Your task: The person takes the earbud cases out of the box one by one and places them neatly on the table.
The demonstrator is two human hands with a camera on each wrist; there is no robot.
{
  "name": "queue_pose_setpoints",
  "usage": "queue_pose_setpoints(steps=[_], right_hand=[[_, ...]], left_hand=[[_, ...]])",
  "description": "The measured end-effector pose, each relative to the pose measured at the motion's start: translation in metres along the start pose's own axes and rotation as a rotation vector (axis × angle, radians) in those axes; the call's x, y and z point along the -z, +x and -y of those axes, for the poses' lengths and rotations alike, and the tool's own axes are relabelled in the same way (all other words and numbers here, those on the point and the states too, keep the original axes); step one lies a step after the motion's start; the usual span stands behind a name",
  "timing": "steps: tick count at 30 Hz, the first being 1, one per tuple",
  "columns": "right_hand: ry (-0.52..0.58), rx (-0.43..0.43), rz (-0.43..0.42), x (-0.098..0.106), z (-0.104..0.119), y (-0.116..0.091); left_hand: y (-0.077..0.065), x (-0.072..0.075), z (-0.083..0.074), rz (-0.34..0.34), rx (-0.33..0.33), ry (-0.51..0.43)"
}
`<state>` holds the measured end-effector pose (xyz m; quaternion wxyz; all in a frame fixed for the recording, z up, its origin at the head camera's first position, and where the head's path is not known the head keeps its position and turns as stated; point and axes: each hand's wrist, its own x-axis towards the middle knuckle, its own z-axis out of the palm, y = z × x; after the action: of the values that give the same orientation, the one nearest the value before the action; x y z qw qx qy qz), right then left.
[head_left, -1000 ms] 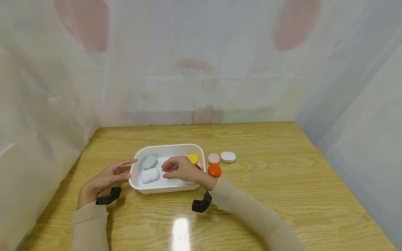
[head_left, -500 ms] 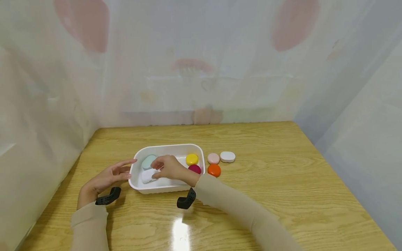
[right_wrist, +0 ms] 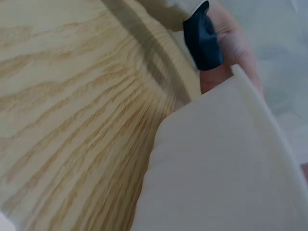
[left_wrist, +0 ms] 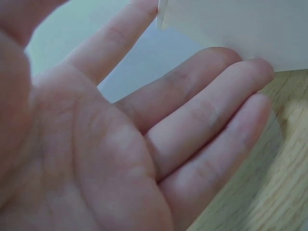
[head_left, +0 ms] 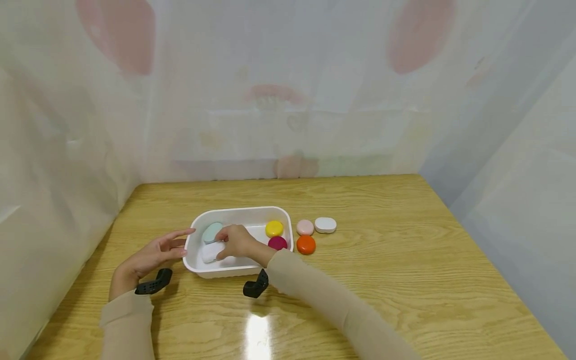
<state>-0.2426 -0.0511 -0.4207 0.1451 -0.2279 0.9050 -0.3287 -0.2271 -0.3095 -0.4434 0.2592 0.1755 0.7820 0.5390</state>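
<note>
In the head view a white plastic bin [head_left: 245, 270] stands on the wooden table. My left hand [head_left: 155, 255] rests at its left end, the fingers stretched out to the rim. The left wrist view shows that palm [left_wrist: 91, 159] with straight fingers against the bin's outer wall. My right hand [head_left: 238, 241] reaches into the bin, thumb and fingers around a white earbud case [head_left: 209, 253] and partly covering it. Behind that lies a pale green oval case [head_left: 212, 233]. A yellow round case [head_left: 274, 229] and a crimson one [head_left: 277, 243] sit at the bin's right end.
Right of the bin, a pink round case [head_left: 305, 227], an orange round case [head_left: 306, 244] and a white oval case [head_left: 325, 225] lie on the table [head_left: 396, 260]. Hanging sheets [head_left: 288, 125] close off the back and sides. The bin's outer wall [right_wrist: 226, 159] fills much of the right wrist view.
My right hand has moved left inside the bin, from its middle to the white earbud case, uncovering the yellow and crimson cases. The left hand has stayed at the rim.
</note>
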Motion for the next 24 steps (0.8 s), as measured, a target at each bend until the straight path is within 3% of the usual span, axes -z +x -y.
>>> queue_pose_setpoints(steps=[3,14,24], right_hand=[[-0.006,0.005,0.015,-0.0032,-0.0008,0.0023],[-0.139,0.054,0.005,-0.0075,-0.0018,0.0032],[-0.095,0.044,0.016,-0.0080,-0.0025,0.0043]], left_hand=[[-0.0004,-0.0004,-0.0003,-0.021,0.023,0.015],[-0.0002,-0.0021,-0.0022,-0.004,-0.010,0.011],[-0.0005,-0.0014,-0.0026,-0.016,-0.008,0.028]])
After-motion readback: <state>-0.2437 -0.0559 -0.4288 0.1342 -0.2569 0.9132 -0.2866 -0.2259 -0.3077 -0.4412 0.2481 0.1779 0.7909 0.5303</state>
